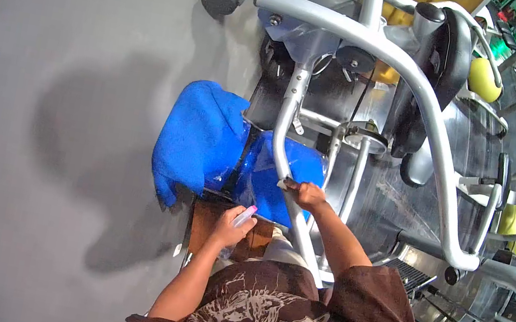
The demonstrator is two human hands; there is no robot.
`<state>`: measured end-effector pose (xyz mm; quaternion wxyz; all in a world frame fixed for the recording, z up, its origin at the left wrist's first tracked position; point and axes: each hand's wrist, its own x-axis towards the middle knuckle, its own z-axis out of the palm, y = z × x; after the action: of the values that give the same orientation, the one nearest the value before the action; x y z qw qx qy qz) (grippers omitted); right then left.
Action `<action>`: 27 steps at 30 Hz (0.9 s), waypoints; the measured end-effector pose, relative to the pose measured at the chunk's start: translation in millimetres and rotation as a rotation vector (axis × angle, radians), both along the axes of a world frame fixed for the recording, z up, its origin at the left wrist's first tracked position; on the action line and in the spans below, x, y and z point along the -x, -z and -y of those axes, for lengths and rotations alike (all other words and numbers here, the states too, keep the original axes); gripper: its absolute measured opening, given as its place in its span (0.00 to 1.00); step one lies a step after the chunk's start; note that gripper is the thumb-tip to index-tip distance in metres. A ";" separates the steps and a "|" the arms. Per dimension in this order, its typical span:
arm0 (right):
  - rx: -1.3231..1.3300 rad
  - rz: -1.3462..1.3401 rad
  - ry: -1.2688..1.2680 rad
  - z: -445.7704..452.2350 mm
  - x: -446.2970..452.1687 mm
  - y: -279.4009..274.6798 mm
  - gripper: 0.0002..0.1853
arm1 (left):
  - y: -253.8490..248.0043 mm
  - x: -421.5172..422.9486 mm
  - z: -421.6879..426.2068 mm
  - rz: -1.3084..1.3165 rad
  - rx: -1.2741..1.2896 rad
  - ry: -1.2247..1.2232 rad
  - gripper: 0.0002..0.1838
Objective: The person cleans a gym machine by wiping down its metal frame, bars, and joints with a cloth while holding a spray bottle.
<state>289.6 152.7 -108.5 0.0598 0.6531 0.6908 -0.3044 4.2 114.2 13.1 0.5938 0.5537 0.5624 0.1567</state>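
my soft shadow on the grey wall (0,136), glare on silver tubing (438,137), fisheye-curved edges, black corners, green glow upper right

Beside the curved silver bar (282,131), a glossy blue surface (309,166) shows a dark strip (246,159); left of the bar, a blue cloth (199,123) drapes over the surface's outer end

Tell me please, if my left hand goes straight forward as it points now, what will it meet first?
Probably the blue pad just ahead of your left hand, with the bottle it holds touching first. The height between them is hard to judge from this view.
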 end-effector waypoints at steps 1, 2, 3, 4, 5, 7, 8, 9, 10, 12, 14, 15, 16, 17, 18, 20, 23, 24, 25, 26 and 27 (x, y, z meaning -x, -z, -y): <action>0.035 0.061 -0.062 5.5 -0.2 11.9 0.19 | 1.5 3.6 0.8 -0.001 -0.019 -0.006 0.12; 0.070 0.123 -0.125 11.1 -1.3 21.6 0.18 | 3.5 6.7 1.4 -0.002 -0.038 -0.013 0.12; 0.068 0.047 -0.196 16.8 -2.0 14.9 0.18 | 5.4 9.1 1.9 0.020 -0.009 -0.034 0.12; 0.068 -0.028 -0.267 23.3 -3.8 8.0 0.18 | 7.6 11.3 2.3 0.043 0.021 -0.056 0.13; 0.066 -0.104 -0.336 23.8 -5.1 2.1 0.17 | 9.2 12.6 2.1 0.065 0.049 -0.077 0.13; 0.084 -0.155 -0.302 10.5 -5.6 -5.3 0.17 | 12.2 13.7 3.0 0.068 0.029 -0.059 0.13; 0.059 -0.159 -0.230 -2.7 0.3 -26.1 0.17 | 14.2 12.8 1.5 0.069 0.016 -0.050 0.13; 0.036 -0.162 -0.158 -13.7 4.9 -37.9 0.17 | 13.2 10.3 0.0 0.056 0.014 -0.046 0.13; -0.097 -0.156 -0.045 -20.2 7.2 -34.6 0.17 | 11.7 8.5 0.5 0.041 0.015 -0.042 0.13; -0.048 -0.071 0.003 -28.2 16.6 -40.6 0.17 | 13.3 6.2 0.2 0.040 0.018 -0.037 0.13; 0.031 0.000 0.026 -24.6 16.8 6.1 0.16 | 15.6 4.6 -0.3 0.068 0.025 -0.031 0.12; 0.064 0.066 -0.080 -17.4 20.1 15.7 0.14 | 15.8 5.1 -0.2 0.080 0.025 -0.038 0.12; 0.124 0.120 -0.238 -5.6 23.9 3.6 0.14 | 15.8 6.0 -0.2 0.092 0.024 -0.046 0.12; 0.031 -0.112 -0.300 21.5 15.2 81.9 0.12 | 15.2 6.2 -1.6 0.105 0.022 -0.058 0.12; 0.136 -0.036 -0.365 22.5 23.2 44.6 0.11 | 10.8 6.9 -2.9 0.077 0.026 -0.059 0.12; 0.259 0.040 -0.437 19.8 36.1 -2.0 0.10 | 8.4 9.3 -5.3 0.057 0.040 -0.064 0.12; 0.052 0.020 -0.199 -10.8 37.3 13.8 0.11 | 10.2 9.8 -6.3 0.023 0.066 -0.058 0.12; -0.016 0.033 -0.114 -18.8 37.1 17.6 0.12 | 11.1 9.1 -5.0 0.012 0.074 -0.057 0.12; -0.066 0.046 -0.061 -26.0 37.6 20.5 0.12 | 11.9 8.8 -4.2 0.015 0.077 -0.053 0.12; -0.057 0.012 -0.084 -28.3 36.2 18.2 0.15 | 13.2 9.4 -2.7 0.017 0.082 -0.050 0.12; -0.021 0.068 -0.158 -25.1 37.7 15.5 0.13 | 14.4 10.7 -1.9 0.018 0.086 -0.047 0.12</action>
<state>251.9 177.8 -124.0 0.1001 0.6069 0.7411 -0.2691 -6.5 116.1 -1.3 0.6181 0.5130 0.5761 0.1513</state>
